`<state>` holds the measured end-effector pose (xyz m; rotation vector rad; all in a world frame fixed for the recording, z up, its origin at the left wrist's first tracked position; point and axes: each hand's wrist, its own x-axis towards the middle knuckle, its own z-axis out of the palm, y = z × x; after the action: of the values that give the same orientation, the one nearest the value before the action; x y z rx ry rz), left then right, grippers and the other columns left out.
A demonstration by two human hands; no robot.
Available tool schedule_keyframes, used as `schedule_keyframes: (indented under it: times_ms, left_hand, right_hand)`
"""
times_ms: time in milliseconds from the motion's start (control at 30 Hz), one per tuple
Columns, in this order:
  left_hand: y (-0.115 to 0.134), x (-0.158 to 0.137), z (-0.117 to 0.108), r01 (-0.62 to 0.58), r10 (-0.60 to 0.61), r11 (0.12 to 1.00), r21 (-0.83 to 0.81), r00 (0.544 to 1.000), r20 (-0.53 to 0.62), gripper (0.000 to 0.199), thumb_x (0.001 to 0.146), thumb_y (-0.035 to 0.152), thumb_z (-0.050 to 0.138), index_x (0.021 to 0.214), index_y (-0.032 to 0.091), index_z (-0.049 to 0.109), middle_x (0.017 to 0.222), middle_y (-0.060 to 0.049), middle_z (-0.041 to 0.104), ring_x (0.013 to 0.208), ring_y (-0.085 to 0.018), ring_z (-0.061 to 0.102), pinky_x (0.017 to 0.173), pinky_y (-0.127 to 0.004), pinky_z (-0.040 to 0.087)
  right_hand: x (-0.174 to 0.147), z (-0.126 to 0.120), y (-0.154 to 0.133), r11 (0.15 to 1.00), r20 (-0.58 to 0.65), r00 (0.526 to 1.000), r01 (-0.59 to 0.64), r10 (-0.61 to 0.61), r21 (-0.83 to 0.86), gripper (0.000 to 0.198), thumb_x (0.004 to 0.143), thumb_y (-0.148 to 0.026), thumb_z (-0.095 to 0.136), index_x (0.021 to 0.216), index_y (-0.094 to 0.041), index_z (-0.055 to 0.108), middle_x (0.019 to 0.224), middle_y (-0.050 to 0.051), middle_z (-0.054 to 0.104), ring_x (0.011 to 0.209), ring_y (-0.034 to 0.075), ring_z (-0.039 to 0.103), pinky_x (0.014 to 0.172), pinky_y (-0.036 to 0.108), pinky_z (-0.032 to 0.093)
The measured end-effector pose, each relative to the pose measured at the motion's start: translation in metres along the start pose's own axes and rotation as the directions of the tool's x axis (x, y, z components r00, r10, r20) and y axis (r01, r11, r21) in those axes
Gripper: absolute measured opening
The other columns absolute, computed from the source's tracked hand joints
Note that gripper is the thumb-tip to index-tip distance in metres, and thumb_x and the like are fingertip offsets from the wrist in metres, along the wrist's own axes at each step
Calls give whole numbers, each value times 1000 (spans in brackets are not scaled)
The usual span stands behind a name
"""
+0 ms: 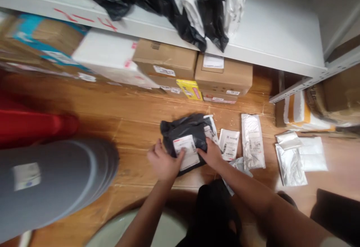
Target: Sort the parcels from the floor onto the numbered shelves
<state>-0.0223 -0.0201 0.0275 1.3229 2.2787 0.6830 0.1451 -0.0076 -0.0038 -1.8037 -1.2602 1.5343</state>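
A black plastic mailer bag (pixel 187 127) with a white shipping label (pixel 188 160) lies in front of me, low over the wooden floor. My left hand (pixel 164 162) grips its left side, with the thumb on the label and the fingers around the edge. My right hand (pixel 211 154) is closed on the bag's right side, beside a second small label. A white edge shows from beneath the bag at the upper right. Just right of my right hand lies a small white parcel (pixel 229 143), and past it a long silvery parcel (pixel 253 142).
Cardboard boxes (pixel 165 57) line the floor under a white metal shelf (pixel 270 40), with a yellow packet (pixel 189 89) between them. Black bags hang over the shelf edge. Silver packets (pixel 291 164) lie at right. A large grey container (pixel 56 179) stands at left.
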Motion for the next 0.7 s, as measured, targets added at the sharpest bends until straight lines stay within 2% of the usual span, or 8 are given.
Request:
schedule_keyframes:
  times_ms: [100,167,233,333,433,467,567,700]
  left_hand:
    - [9,-3,8,-377,369,925,41,920,133,55,86,47,58,131,17,66,146,-23,56,149,-43,37,125,-66,19]
    - [13,-6,21,-446,423,895,21,863,276,45,91,47,52,126,26,72,152,-17,56,154,-43,29,124,-72,7]
    - [15,-9,35,-432,404,901,33,865,296,47,93,49,50,128,27,72,157,-16,52,156,-44,23,122,-74,0]
    - [12,-12,46,-433,412,900,50,883,225,50,96,53,47,132,27,70,161,-14,47,158,-39,20,124,-71,-2]
    - [8,-11,45,-457,431,886,82,875,221,52,97,57,45,134,29,68,164,-9,44,158,-36,21,124,-70,2]
    - [7,-9,42,-458,431,885,86,874,226,54,96,58,44,135,29,67,164,-9,44,158,-36,22,124,-70,3]
    - [7,-2,34,-449,430,893,44,878,211,61,93,63,45,139,29,65,160,-11,49,155,-39,29,123,-71,9]
    - [18,-2,23,-500,502,863,-68,865,17,60,91,59,48,145,35,60,156,-9,55,152,-41,36,124,-70,16]
  right_hand:
    - [5,8,11,990,-11,998,59,-61,-129,58,79,-57,73,132,-37,59,120,3,68,112,35,66,103,56,48]
    - [5,-12,28,978,-66,993,85,-99,-191,49,87,-60,64,131,-38,60,122,4,68,108,33,68,98,51,51]
    - [-5,-56,55,974,-251,962,49,-105,-220,37,92,-55,58,121,-34,65,119,7,69,108,31,67,99,46,52]
    - [-38,-149,107,956,-644,764,-155,-45,-249,36,87,-42,57,118,-23,63,123,16,66,124,36,57,111,51,43]
    - [-82,-234,159,868,-845,522,-465,112,-173,59,79,-34,59,131,-8,52,135,30,55,134,45,44,113,64,32]
    - [-95,-253,173,815,-856,490,-557,168,-159,66,73,-32,65,132,-7,51,139,32,51,135,47,43,112,64,33]
    - [-121,-285,199,752,-834,494,-640,246,-157,63,60,-23,73,121,-12,60,136,27,56,128,44,52,104,56,43]
    - [-120,-288,206,772,-809,518,-622,278,-133,17,68,-20,64,85,-21,64,94,10,68,95,29,65,86,42,49]
